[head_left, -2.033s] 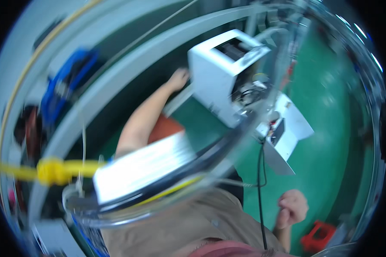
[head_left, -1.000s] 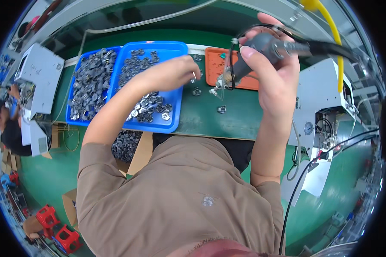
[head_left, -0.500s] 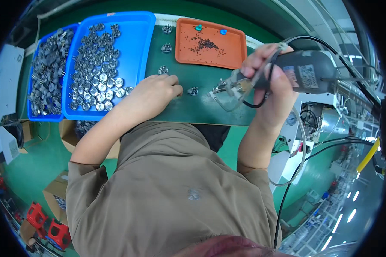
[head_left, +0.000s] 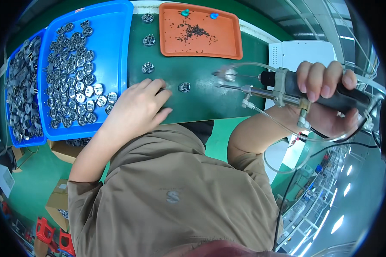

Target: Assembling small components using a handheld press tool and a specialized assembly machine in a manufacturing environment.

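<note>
My right hand (head_left: 328, 85) is wrapped around a dark, straight power screwdriver (head_left: 294, 88) with metal fittings and a clear air tube. Its tool end points left over the table, and a round piece near that tip is blurred. At the near edge of the table rests my left hand (head_left: 141, 105), fingers bent around something dark that they mostly hide. Just right of those fingers lies a small round metal-and-black part (head_left: 184, 87). Similar parts stand in a column beyond the hand, the closest being this one (head_left: 148, 67).
A large blue tray (head_left: 116, 55) of round parts is at the left, beside a narrower blue tray (head_left: 40, 139) of grey parts. An orange tray (head_left: 223, 45) at the back holds tiny dark screws and two coloured pieces. A white box-shaped machine (head_left: 302, 51) stands behind the screwdriver.
The screwdriver has swung out to the right and now lies nearly level, its grip turned in my right hand. My view has shifted; the left hand stays by the same parts.
</note>
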Tool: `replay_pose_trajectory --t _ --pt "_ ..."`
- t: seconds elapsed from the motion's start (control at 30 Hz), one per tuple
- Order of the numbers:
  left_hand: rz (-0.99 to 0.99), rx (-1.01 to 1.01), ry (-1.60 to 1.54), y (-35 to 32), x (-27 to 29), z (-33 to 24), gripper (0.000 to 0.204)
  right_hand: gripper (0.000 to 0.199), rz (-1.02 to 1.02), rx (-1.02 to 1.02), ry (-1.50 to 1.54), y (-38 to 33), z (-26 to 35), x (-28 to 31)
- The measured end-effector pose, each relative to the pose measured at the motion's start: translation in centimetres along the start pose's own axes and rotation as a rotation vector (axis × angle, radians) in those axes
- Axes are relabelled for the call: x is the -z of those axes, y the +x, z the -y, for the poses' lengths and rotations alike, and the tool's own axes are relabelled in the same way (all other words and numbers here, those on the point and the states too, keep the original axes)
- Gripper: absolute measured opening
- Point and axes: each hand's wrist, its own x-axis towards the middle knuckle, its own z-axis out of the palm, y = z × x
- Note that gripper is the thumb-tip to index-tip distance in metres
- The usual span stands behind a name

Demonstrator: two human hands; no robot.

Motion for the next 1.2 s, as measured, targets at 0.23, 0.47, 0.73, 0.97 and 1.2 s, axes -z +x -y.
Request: replay_pose_trajectory --t 0.23,0.47,0.73,0.97,1.2 --pt "-0.018 -0.019 0.179 0.1 -0.7 0.3 0.032 0.054 0.042 -0.064 0.026 1.2 -0.7 0.1" --pt "-0.09 0.017 0.215 0.0 -1.2 0.9 0.031 0.052 0.055 -0.111 0.062 1.9 -1.1 0.3" --pt "-0.156 -0.005 0.089 0.4 -0.9 1.1 0.033 0.048 -0.001 -0.091 -0.008 0.7 -1.4 -0.2" --pt "-0.201 -0.024 0.067 1.6 -1.4 -0.2 0.03 0.056 0.227 0.009 0.208 1.5 -0.4 2.5" --pt "-0.192 0.091 -0.003 0.5 -1.1 0.0 0.026 0.054 -0.106 -0.06 0.163 0.2 0.3 0.0"
